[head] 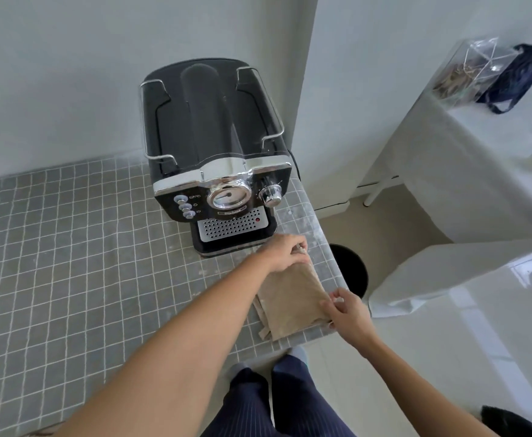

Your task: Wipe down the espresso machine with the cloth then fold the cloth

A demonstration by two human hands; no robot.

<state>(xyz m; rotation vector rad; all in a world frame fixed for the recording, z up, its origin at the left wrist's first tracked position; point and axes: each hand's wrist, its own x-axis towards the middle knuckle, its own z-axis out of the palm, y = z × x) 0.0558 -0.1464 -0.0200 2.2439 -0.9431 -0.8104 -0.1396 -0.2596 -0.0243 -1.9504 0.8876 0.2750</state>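
Head view: folding step, I judge. The beige woven cloth (293, 298) lies part-folded on the grey grid-patterned bench (69, 247), just in front of the black-and-chrome espresso machine (214, 146). My left hand (285, 252) fingers are clamped on its far end, my right hand (346, 313) fingers pinch the near corner. Next: bring the ends together, square. The bench's right edge is just beside the cloth; open room lies leftward.

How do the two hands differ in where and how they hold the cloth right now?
The left hand grips the cloth's far end, close to the espresso machine; the right hand pinches the near edge by the table's corner. The left hand lies palm-down with fingers curled over the fabric; the right hand holds it between fingertips. Both are on the same cloth, lying on the table.
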